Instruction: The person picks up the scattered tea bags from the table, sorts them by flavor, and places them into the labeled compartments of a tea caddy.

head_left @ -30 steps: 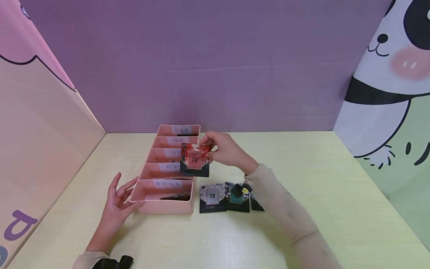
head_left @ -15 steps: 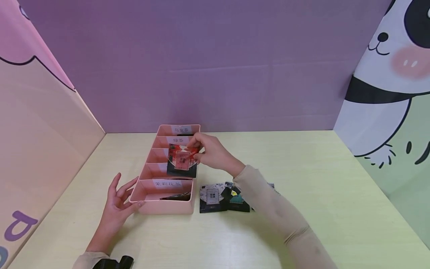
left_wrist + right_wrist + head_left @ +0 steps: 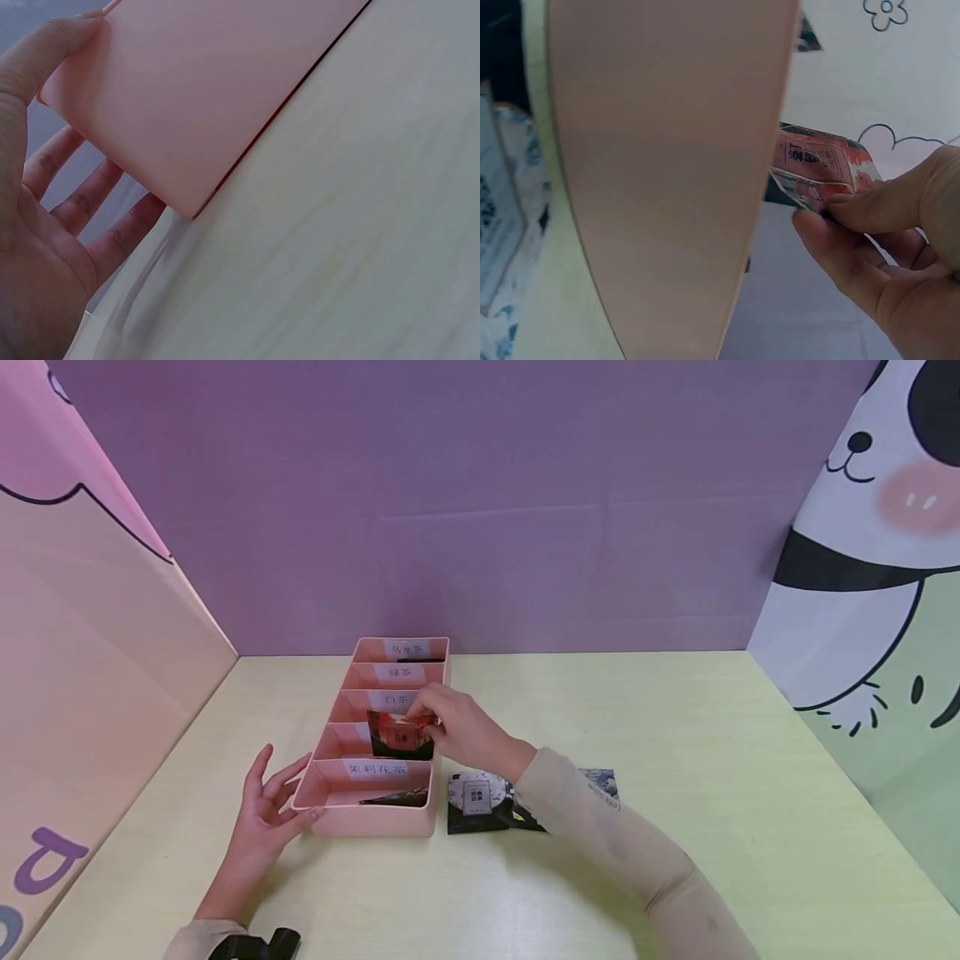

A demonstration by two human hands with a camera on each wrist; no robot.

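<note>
The red packet (image 3: pixel 397 737) is dropping into the box (image 3: pixel 372 822), so it's looking nearly in; the right hand (image 3: pixel 468 731) is pinching it, the relaxed left hand (image 3: pixel 264 818) touching the near-left corner.

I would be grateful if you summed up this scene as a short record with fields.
Container: pink box with five labelled compartments in a row
Surface: pale table
Right hand: pinches the red packet by its upper edge
Red packet position: at the second-nearest compartment, its lower edge hidden behind the divider
Left hand: touches the box's near left corner, thumb at the front rim
Nearest compartment: holds a dark packet
Beside box, right: patterned packets, partly covered by the right sleeve; exact count unclear
</note>
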